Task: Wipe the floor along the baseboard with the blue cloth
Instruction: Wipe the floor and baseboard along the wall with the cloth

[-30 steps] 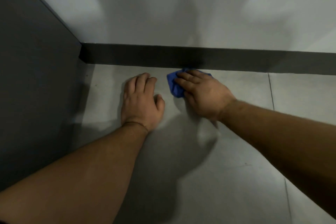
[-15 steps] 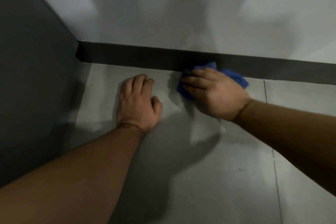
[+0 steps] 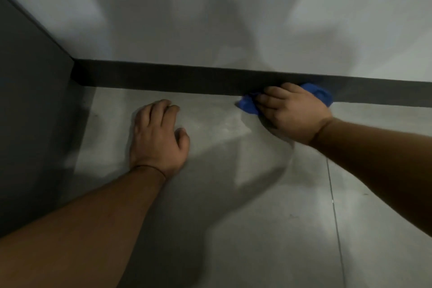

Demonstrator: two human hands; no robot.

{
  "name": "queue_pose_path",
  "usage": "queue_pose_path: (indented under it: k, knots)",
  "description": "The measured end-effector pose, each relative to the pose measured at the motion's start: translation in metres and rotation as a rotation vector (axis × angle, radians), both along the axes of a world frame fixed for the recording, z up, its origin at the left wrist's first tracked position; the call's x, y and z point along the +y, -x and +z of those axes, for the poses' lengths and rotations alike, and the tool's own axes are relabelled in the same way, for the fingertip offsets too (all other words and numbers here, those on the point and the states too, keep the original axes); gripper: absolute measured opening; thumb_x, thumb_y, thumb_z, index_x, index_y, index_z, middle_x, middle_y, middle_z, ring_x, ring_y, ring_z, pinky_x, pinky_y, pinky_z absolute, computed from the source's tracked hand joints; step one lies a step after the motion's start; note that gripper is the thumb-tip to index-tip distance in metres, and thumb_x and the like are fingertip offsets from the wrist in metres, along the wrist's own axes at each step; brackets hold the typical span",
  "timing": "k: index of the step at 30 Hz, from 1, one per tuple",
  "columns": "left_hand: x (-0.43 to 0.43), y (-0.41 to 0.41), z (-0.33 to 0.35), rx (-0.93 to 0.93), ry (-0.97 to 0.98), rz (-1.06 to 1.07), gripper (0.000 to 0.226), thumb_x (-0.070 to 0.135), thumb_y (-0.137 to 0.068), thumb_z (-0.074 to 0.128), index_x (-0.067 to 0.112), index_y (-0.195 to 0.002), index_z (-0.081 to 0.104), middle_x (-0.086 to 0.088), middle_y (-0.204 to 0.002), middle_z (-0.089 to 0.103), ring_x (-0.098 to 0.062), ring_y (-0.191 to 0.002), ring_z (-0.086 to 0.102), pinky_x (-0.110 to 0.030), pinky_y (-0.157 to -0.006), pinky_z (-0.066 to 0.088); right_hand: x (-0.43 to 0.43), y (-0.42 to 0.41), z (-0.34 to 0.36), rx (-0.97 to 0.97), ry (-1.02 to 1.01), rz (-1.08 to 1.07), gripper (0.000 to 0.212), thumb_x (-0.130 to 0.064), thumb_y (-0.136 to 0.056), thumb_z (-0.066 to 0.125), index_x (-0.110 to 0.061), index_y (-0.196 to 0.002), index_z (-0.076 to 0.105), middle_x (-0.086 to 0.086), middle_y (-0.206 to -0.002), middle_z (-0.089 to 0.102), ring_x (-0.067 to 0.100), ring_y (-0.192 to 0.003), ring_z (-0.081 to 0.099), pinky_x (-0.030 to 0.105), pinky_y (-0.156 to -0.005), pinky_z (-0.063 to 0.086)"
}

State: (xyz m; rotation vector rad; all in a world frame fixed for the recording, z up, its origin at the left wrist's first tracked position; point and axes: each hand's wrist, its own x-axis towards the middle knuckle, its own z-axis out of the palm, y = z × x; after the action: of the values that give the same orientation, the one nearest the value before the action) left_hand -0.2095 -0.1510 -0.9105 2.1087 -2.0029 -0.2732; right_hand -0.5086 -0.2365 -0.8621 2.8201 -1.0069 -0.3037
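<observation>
A crumpled blue cloth point(image 3: 318, 93) lies on the grey tiled floor point(image 3: 233, 194) right against the dark baseboard point(image 3: 163, 78). My right hand point(image 3: 292, 112) presses down on it, fingers curled over the cloth, which sticks out on both sides of the hand. To the left, my left hand point(image 3: 159, 140) rests flat on the floor with its fingers together, holding nothing, a short way in front of the baseboard.
A dark grey panel point(image 3: 30, 112) stands on the left and meets the baseboard in a corner. A pale wall point(image 3: 210, 18) rises above the baseboard. A tile joint point(image 3: 334, 206) runs down the floor at the right.
My right hand has slid the blue cloth to the right along the baseboard, away from my left hand. The left hand has stayed planted on the floor.
</observation>
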Motion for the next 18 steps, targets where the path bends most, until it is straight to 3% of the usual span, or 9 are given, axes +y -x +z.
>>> queue_pose_path:
  k: [2, 4, 6, 8, 11, 13, 18]
  knots:
    - [0.0, 0.001, 0.0, -0.001, 0.002, 0.004, 0.058, 0.036, -0.087, 0.048, 0.012, -0.14, 0.055, -0.013, -0.146, 0.051, -0.038, -0.134, 0.042, -0.051, -0.113, 0.038, 0.009, 0.007, -0.004, -0.078, -0.012, -0.17, 0.046, -0.024, -0.096, 0.039, -0.008, -0.126, 0.069, 0.013, -0.13, 0.068, 0.039, -0.122, 0.061, 0.051, -0.102, 0.047]
    - [-0.001, 0.002, 0.0, -0.01, 0.002, 0.005, 0.058, 0.036, -0.087, 0.048, 0.012, -0.139, 0.055, -0.012, -0.146, 0.051, -0.038, -0.134, 0.043, -0.05, -0.113, 0.038, 0.015, -0.003, -0.008, -0.216, 0.006, -0.319, 0.036, -0.015, -0.091, 0.065, -0.008, -0.126, 0.07, 0.015, -0.128, 0.069, 0.038, -0.118, 0.063, 0.05, -0.103, 0.049]
    - [-0.001, 0.002, 0.0, -0.012, 0.01, 0.005, 0.058, 0.036, -0.086, 0.048, 0.011, -0.138, 0.056, -0.013, -0.146, 0.051, -0.039, -0.132, 0.044, -0.05, -0.113, 0.038, 0.016, -0.034, -0.011, -0.356, -0.006, -0.335, 0.038, -0.011, -0.086, 0.074, -0.006, -0.124, 0.071, 0.017, -0.127, 0.069, 0.037, -0.115, 0.065, 0.047, -0.103, 0.051]
    - [-0.001, 0.003, 0.0, -0.005, 0.022, 0.002, 0.059, 0.035, -0.085, 0.048, 0.01, -0.138, 0.057, -0.015, -0.146, 0.052, -0.04, -0.131, 0.045, -0.051, -0.112, 0.038, 0.012, -0.075, -0.012, -0.452, -0.092, -0.253, 0.04, -0.012, -0.091, 0.065, -0.006, -0.13, 0.066, 0.017, -0.134, 0.065, 0.039, -0.121, 0.061, 0.046, -0.107, 0.047]
    - [-0.002, 0.003, -0.001, -0.004, 0.028, -0.008, 0.06, 0.035, -0.084, 0.049, 0.009, -0.137, 0.057, -0.017, -0.145, 0.051, -0.042, -0.129, 0.044, -0.052, -0.112, 0.039, 0.009, -0.117, -0.023, -0.357, -0.266, -0.266, 0.05, -0.023, -0.099, 0.046, -0.022, -0.149, 0.048, 0.003, -0.156, 0.045, 0.032, -0.142, 0.037, 0.047, -0.115, 0.03]
    - [-0.003, 0.003, -0.001, 0.008, 0.02, -0.002, 0.06, 0.036, -0.084, 0.049, 0.009, -0.137, 0.056, -0.017, -0.145, 0.051, -0.042, -0.13, 0.043, -0.054, -0.111, 0.04, 0.008, -0.111, -0.032, -0.343, -0.292, -0.305, 0.053, -0.024, -0.1, 0.044, -0.028, -0.153, 0.04, -0.004, -0.162, 0.037, 0.027, -0.148, 0.027, 0.045, -0.119, 0.021]
    - [-0.003, 0.004, -0.001, 0.045, 0.03, 0.009, 0.058, 0.034, -0.084, 0.05, 0.009, -0.136, 0.057, -0.016, -0.145, 0.051, -0.042, -0.13, 0.042, -0.055, -0.108, 0.042, 0.015, -0.045, -0.041, -0.382, -0.203, -0.353, 0.055, -0.017, -0.097, 0.053, -0.023, -0.151, 0.045, 0.0, -0.158, 0.044, 0.026, -0.146, 0.034, 0.041, -0.122, 0.026]
